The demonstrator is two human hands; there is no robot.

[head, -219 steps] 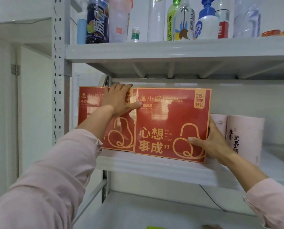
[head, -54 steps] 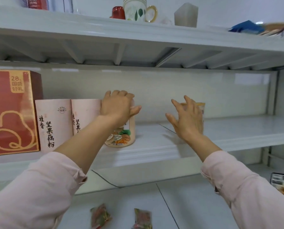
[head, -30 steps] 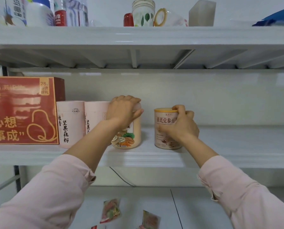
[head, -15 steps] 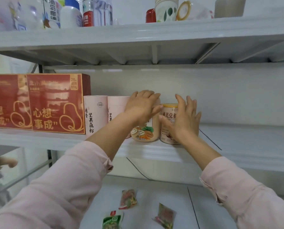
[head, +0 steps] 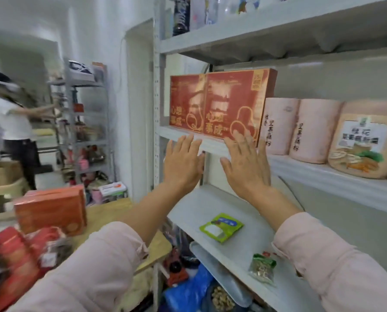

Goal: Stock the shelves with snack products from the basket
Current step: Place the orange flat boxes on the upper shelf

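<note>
Jar stands on the middle shelf, just right of two pink canisters. Half a second ago your hands were on it and the can beside it; they're off now, and the view has swung left. Your left hand and right hand are raised side by side before the shelf edge, under the red boxes, fingers straight. Both open wide, holding nothing; can't tell whether they touch the shelf. Green snack packet lies on the shelf below.

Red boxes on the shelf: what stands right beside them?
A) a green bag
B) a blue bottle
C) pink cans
C: two pink cans stand just to the right of the red boxes, on the same shelf.
</note>
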